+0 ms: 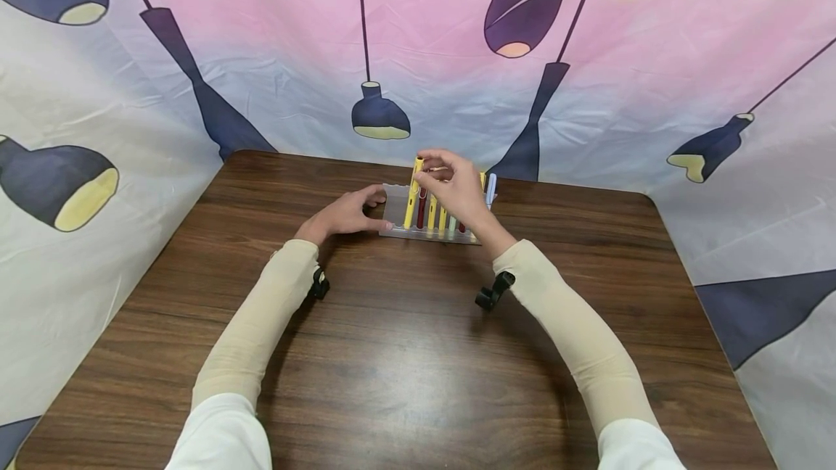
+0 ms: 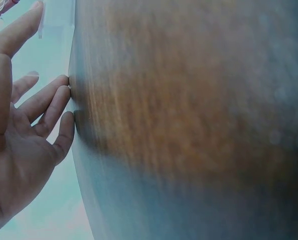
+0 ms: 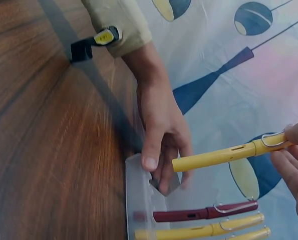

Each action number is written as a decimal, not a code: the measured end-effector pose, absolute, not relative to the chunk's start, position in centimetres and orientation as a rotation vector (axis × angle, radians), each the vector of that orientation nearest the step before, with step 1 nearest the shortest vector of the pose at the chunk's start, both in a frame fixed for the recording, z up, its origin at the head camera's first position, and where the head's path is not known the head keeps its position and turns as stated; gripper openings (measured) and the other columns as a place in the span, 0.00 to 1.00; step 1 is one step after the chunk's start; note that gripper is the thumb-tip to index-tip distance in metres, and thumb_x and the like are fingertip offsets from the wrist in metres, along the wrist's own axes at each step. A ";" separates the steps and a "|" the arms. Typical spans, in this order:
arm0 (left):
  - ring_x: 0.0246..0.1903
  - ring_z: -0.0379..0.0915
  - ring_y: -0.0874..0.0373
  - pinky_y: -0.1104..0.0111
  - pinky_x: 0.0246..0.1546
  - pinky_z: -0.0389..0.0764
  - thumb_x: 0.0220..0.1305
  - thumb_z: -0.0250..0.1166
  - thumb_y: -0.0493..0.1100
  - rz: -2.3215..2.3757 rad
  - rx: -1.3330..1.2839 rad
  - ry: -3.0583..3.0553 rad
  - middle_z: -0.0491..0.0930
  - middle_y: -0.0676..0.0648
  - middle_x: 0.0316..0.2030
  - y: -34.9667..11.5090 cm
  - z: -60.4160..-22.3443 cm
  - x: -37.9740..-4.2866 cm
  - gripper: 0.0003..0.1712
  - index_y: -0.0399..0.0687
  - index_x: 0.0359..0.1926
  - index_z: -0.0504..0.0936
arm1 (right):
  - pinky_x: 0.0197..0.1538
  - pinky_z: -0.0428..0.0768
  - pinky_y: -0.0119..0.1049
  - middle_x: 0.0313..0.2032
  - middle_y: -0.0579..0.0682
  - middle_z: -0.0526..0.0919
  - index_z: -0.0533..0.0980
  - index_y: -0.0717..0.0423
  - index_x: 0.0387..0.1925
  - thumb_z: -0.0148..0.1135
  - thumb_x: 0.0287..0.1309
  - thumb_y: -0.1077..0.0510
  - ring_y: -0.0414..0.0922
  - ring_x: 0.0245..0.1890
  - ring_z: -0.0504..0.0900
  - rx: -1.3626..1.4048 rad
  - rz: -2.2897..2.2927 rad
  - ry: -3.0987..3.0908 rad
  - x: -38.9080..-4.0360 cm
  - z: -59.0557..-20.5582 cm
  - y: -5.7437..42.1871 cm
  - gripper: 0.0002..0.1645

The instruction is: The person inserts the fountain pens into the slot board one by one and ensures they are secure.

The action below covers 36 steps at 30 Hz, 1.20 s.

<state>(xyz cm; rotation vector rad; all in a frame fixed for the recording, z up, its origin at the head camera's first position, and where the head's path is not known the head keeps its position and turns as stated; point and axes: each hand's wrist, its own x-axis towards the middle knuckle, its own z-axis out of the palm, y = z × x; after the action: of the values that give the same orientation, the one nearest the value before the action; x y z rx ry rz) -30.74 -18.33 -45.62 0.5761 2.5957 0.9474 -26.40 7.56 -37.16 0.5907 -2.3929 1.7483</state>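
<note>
In the head view my right hand (image 1: 460,191) pinches a yellow pen (image 1: 413,198) near its clipped upper end, thumb against fingers. The pen stands nearly upright, its lower end close over the left part of a clear plastic pen rack (image 1: 395,207). My left hand (image 1: 346,215) is at the rack's left end, thumb on the front corner and the fingers toward the back one. Its fingers look loose and slightly bent in the left wrist view, tips at the table. Beside the held pen, a dark red pen (image 3: 205,212) and another yellow pen (image 3: 199,232) sit in the rack.
Further right in the rack stand several more pens, among them a light blue pen (image 1: 491,191), partly behind my right hand. The brown wooden table (image 1: 405,354) reaches back to a fabric backdrop (image 1: 287,71) printed with lamps. A black wrist camera mount (image 1: 494,291) hangs below my right sleeve.
</note>
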 end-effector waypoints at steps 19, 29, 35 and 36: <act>0.71 0.64 0.46 0.50 0.71 0.66 0.60 0.73 0.64 0.958 0.587 2.595 0.69 0.42 0.72 -18.4 -45.5 -30.8 0.57 0.47 0.80 0.55 | 0.43 0.87 0.40 0.46 0.51 0.86 0.82 0.51 0.59 0.69 0.67 0.56 0.47 0.44 0.87 0.519 1.665 -2.414 -28.1 -38.7 7.5 0.20; 0.71 0.65 0.46 0.49 0.71 0.67 0.60 0.73 0.65 0.955 0.588 2.598 0.69 0.42 0.72 -18.4 -45.5 -30.8 0.57 0.46 0.80 0.55 | 0.44 0.87 0.39 0.46 0.52 0.87 0.83 0.51 0.58 0.69 0.66 0.57 0.48 0.43 0.88 0.530 1.623 -2.412 -28.5 -39.9 7.0 0.19; 0.71 0.65 0.46 0.49 0.71 0.67 0.60 0.73 0.65 0.954 0.588 2.601 0.68 0.42 0.72 -18.4 -45.7 -30.9 0.58 0.46 0.80 0.55 | 0.44 0.87 0.38 0.45 0.53 0.87 0.83 0.53 0.58 0.70 0.66 0.57 0.48 0.43 0.88 0.517 1.599 -2.444 -28.5 -40.6 6.8 0.20; 0.71 0.65 0.46 0.49 0.71 0.67 0.60 0.73 0.65 0.954 0.587 2.602 0.69 0.42 0.72 -18.4 -45.7 -30.9 0.58 0.46 0.80 0.55 | 0.44 0.87 0.38 0.45 0.53 0.87 0.83 0.53 0.58 0.70 0.66 0.57 0.48 0.43 0.88 0.512 1.598 -2.449 -28.5 -40.7 6.8 0.20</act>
<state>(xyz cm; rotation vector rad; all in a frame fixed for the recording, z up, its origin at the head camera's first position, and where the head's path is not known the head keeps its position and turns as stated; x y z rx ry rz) -30.90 -18.42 -45.72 0.5872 2.6022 0.9535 -28.47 6.75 -40.70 0.5119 -2.4495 1.5976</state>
